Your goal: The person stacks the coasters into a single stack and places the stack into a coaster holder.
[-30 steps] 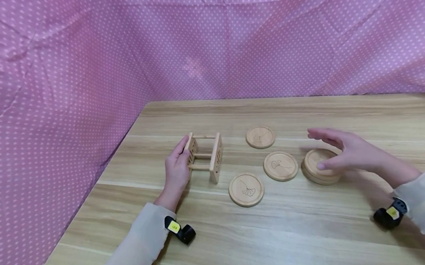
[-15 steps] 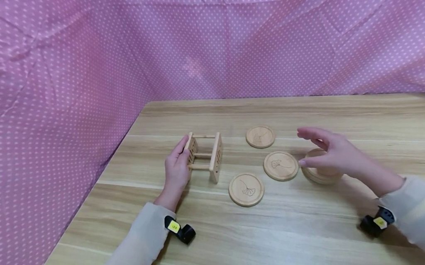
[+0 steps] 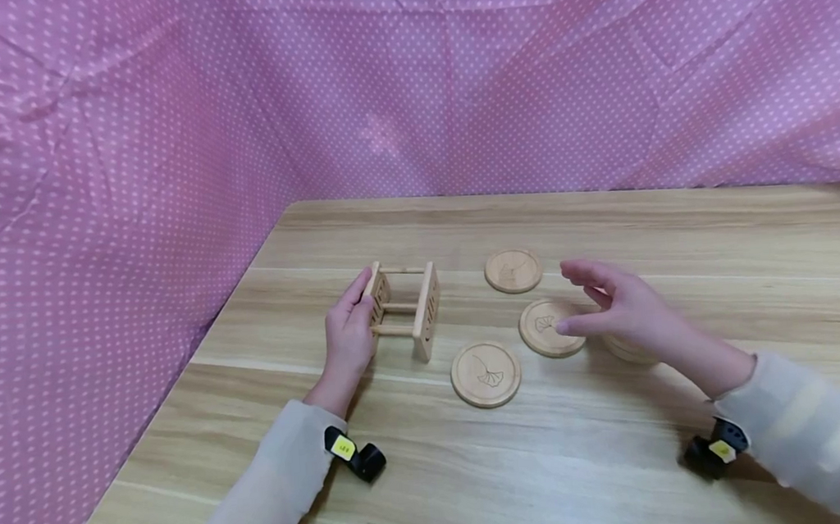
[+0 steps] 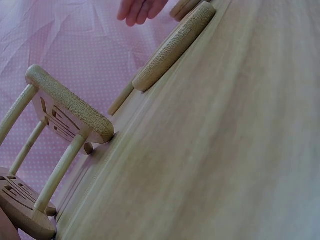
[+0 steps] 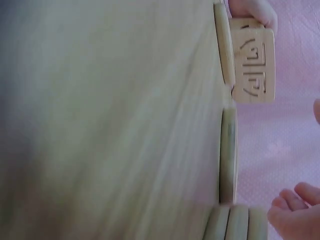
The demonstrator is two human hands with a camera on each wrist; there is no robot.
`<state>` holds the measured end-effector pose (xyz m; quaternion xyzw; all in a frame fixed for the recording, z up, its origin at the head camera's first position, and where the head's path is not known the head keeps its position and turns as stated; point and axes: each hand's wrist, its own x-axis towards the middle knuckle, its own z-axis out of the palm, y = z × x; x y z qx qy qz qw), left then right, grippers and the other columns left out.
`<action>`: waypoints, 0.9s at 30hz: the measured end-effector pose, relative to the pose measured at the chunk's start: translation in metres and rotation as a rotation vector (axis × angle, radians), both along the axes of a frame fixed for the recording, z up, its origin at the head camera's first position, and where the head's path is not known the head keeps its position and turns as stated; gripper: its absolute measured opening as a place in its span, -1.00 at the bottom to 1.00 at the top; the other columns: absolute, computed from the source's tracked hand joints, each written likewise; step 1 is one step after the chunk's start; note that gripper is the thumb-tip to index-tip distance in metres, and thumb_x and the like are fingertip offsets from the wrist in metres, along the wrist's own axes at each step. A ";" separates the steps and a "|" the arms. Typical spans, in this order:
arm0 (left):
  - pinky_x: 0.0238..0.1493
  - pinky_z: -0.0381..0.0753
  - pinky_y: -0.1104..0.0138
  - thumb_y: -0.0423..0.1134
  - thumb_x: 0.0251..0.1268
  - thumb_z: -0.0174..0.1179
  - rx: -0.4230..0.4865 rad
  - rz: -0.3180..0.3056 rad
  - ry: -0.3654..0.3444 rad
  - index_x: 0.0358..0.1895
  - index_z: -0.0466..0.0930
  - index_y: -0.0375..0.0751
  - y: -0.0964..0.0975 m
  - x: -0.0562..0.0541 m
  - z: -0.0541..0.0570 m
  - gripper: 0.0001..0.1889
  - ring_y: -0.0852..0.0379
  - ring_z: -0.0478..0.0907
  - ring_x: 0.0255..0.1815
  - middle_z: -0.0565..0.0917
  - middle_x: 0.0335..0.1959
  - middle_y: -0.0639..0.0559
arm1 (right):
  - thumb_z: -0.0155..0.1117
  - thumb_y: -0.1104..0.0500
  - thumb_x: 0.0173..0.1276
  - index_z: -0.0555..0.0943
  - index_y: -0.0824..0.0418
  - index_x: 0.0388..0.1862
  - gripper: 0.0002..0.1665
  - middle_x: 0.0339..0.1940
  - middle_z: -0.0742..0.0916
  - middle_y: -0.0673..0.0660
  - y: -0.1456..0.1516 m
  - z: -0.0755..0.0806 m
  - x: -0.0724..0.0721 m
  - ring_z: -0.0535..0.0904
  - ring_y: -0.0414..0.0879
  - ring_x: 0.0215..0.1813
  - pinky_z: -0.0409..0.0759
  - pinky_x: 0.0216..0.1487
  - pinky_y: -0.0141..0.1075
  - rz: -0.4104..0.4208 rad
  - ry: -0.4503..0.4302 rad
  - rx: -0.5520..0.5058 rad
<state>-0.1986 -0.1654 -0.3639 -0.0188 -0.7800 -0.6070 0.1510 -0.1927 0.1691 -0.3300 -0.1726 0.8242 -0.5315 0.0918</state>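
My left hand (image 3: 349,333) grips the near-left side panel of a small wooden coaster rack (image 3: 426,311), which stands on the table with its slotted panels joined by round bars. In the right wrist view the carved panel (image 5: 255,65) faces me. My right hand (image 3: 627,307) hovers with fingers spread and nothing in them, its thumb overlapping a round wooden coaster (image 3: 551,342) engraved with a ginkgo leaf. Partly hidden below the same hand is a stack of coasters (image 3: 630,352), its layers (image 5: 236,225) visible in the right wrist view.
One more ginkgo coaster (image 3: 486,375) lies toward the front, another coaster (image 3: 513,271) toward the back. All rest on a wood-grain table (image 3: 482,487). Pink dotted cloth (image 3: 406,90) hangs behind the table and along its left side.
My right hand has moved left, from over the coaster stack toward the middle ginkgo coaster, uncurled throughout. The left hand and the rack have stayed in place.
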 end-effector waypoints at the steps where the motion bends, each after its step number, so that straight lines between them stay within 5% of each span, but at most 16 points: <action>1: 0.40 0.18 0.29 -0.42 0.36 -0.18 0.003 0.001 -0.003 0.31 0.27 -0.33 0.000 0.000 0.000 -0.55 0.07 0.21 0.37 0.31 0.34 -0.14 | 0.46 0.20 0.02 0.15 0.46 0.36 0.00 0.36 0.31 0.40 -0.002 0.000 0.000 0.16 0.20 0.41 0.16 0.41 -0.11 -0.005 0.002 0.016; 20: 0.39 0.19 0.28 -0.40 0.38 -0.19 0.004 -0.004 -0.011 0.32 0.27 -0.29 -0.002 0.000 -0.001 -0.55 0.09 0.21 0.36 0.29 0.35 -0.11 | 0.51 0.01 -0.07 0.07 0.34 0.43 0.19 0.42 0.21 0.38 -0.028 -0.010 -0.001 0.08 0.37 0.39 0.07 0.38 0.16 -0.074 -0.069 0.218; 27: 0.40 0.17 0.30 -0.40 0.38 -0.18 0.017 -0.006 -0.013 0.32 0.27 -0.27 -0.003 0.000 -0.004 -0.55 0.10 0.19 0.37 0.30 0.35 -0.10 | 0.51 0.09 -0.11 0.05 0.39 0.42 0.20 0.38 0.25 0.42 -0.037 -0.017 -0.001 0.17 0.32 0.35 0.10 0.38 0.15 -0.082 -0.087 0.223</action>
